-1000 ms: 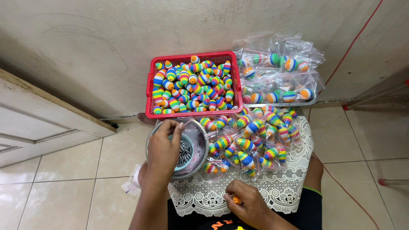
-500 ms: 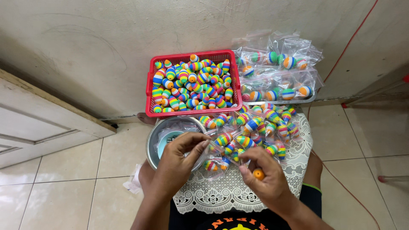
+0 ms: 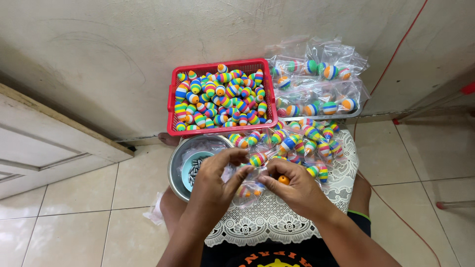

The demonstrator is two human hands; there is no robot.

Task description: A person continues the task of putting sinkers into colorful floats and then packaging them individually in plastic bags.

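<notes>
The right hand (image 3: pixel 297 190) pinches a small orange bead (image 3: pixel 283 180) over the white lace cloth (image 3: pixel 257 222) on the lap; the left hand (image 3: pixel 217 180) pinches a tiny piece (hidden) — better to keep both close above the metal bowl (image 3: pixel 178 170).

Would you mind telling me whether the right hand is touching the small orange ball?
Touching: the head view shows the right hand pinching the small orange ball between its fingertips, no gap visible.
</notes>
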